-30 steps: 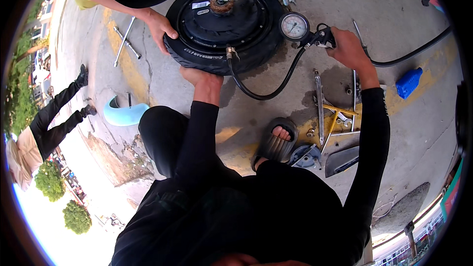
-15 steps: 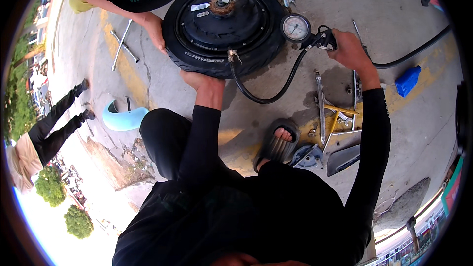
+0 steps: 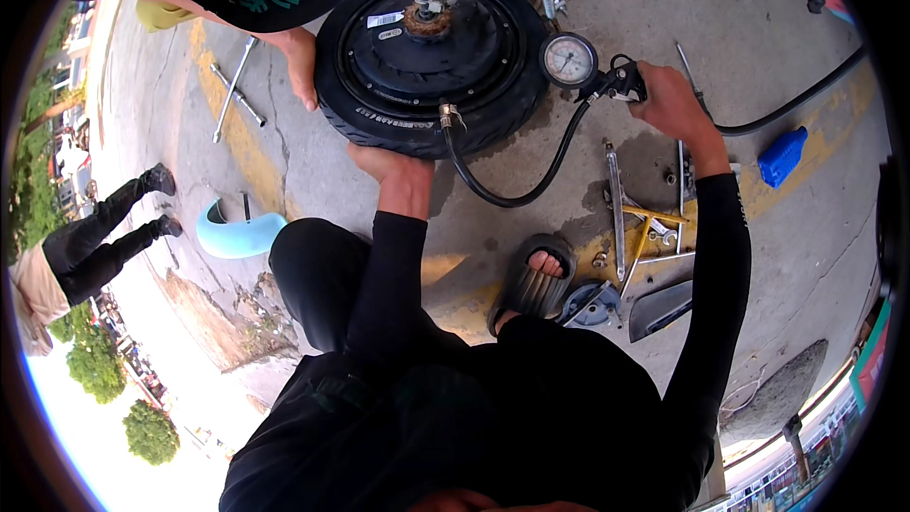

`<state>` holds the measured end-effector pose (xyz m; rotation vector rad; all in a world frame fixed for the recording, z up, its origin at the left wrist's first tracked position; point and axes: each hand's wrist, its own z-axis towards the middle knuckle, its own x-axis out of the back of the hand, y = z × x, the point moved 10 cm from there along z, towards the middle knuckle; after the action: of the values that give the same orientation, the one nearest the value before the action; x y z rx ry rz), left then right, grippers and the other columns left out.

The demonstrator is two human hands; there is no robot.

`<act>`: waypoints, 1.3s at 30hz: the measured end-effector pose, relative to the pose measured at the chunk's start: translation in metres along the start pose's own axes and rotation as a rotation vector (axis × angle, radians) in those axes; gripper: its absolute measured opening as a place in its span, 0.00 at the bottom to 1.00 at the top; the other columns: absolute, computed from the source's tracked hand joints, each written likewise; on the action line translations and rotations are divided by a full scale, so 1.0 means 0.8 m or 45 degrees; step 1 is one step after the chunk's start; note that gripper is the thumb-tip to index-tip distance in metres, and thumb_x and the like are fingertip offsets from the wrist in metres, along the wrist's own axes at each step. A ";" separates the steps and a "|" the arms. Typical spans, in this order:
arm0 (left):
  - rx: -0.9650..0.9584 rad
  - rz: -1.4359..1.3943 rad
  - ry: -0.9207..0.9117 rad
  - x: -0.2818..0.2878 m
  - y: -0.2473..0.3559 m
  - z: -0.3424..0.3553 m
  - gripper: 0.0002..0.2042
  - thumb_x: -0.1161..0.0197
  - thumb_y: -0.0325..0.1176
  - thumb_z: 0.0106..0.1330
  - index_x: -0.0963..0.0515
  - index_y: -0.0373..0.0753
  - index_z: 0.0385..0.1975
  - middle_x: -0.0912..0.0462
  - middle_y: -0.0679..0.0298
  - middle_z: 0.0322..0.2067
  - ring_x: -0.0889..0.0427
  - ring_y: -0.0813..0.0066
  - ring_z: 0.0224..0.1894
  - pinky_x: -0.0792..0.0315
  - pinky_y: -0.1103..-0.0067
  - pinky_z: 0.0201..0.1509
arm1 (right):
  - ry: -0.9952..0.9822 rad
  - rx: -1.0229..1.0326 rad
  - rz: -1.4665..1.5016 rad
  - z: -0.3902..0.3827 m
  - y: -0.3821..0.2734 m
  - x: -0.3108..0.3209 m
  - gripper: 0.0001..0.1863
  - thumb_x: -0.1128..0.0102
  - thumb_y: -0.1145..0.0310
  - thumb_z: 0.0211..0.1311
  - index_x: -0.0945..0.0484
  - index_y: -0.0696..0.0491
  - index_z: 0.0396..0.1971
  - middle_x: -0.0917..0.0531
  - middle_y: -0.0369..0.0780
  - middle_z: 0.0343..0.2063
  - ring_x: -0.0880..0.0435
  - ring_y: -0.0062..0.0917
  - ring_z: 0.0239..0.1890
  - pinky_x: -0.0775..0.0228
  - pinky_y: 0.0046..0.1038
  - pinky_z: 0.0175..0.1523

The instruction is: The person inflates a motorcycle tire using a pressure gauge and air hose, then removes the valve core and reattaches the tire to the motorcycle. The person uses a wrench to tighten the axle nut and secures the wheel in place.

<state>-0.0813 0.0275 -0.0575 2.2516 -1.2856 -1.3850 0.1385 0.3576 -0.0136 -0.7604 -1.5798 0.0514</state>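
A black wheel (image 3: 417, 71) with a hub motor and fat tyre sits in front of me, its rusty sprocket and axle facing up. My left hand (image 3: 384, 163) holds the tyre's near edge, its fingers out of sight beneath the rubber. My right hand (image 3: 664, 100) is closed round the handle of a tyre inflator gun (image 3: 621, 81), which carries a round pressure gauge (image 3: 570, 60). From the gun a short black hose (image 3: 517, 201) loops to a brass chuck (image 3: 447, 114) at the wheel's near side. Both hands of a co-worker (image 3: 301, 66) grip the tyre's far and left edges.
Right of my sandalled foot lie wrenches (image 3: 616, 209), a yellow-handled tool (image 3: 654, 218) and a round grey part (image 3: 590, 303). Farther right is a blue bottle (image 3: 783, 157); an air line (image 3: 806, 104) trails off above it. Leftward are a cross wrench (image 3: 234, 90) and light-blue fender (image 3: 237, 237).
Wheel and gauge appear slightly lower in the picture, with both my hands keeping their holds. A bystander's legs at the far left have shifted a little.
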 end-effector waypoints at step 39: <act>-0.126 -0.016 0.228 -0.011 -0.020 -0.040 0.27 0.62 0.51 0.73 0.26 0.43 0.62 0.22 0.62 0.62 0.23 0.57 0.63 0.29 0.62 0.67 | -0.040 -0.051 0.009 -0.001 -0.004 -0.002 0.16 0.32 0.71 0.43 0.25 0.62 0.32 0.20 0.57 0.27 0.19 0.56 0.36 0.29 0.48 0.40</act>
<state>-0.0481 0.0354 -0.0437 2.2614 -1.1224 -1.1920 0.1380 0.3541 -0.0135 -0.8004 -1.6123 0.0372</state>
